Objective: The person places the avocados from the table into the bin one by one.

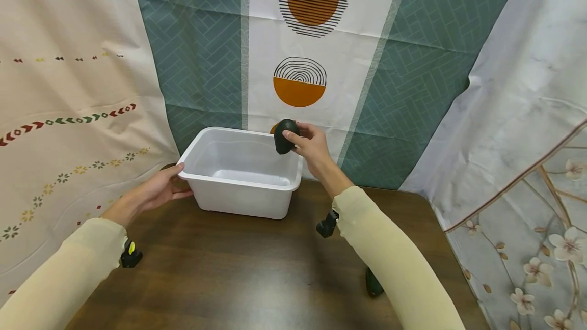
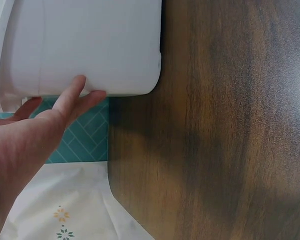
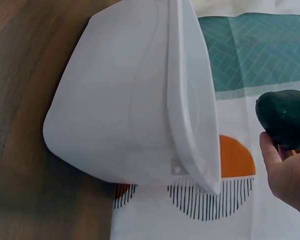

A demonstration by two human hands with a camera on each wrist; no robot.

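Observation:
A dark green avocado (image 1: 285, 139) is held between the thumb and fingers of my right hand (image 1: 314, 147), above the right rim of a white plastic tub (image 1: 243, 198). In the right wrist view the same avocado (image 3: 285, 117) appears beyond the tub's rim. My left hand (image 1: 161, 187) grips the tub's left end, its thumb on the rim; in the left wrist view its fingers (image 2: 72, 95) lie against the outer wall. The visible inside of the tub shows only bare white plastic. A second avocado (image 1: 373, 284) lies on the table, partly hidden behind my right sleeve.
The tub stands on a brown wooden table (image 1: 257, 264), near its back edge. Behind hangs a green and white patterned cloth (image 1: 197, 39). A cream cloth (image 1: 69, 90) hangs at the left, a floral one (image 1: 527, 248) at the right. Each wrist carries a small black camera (image 1: 327, 224).

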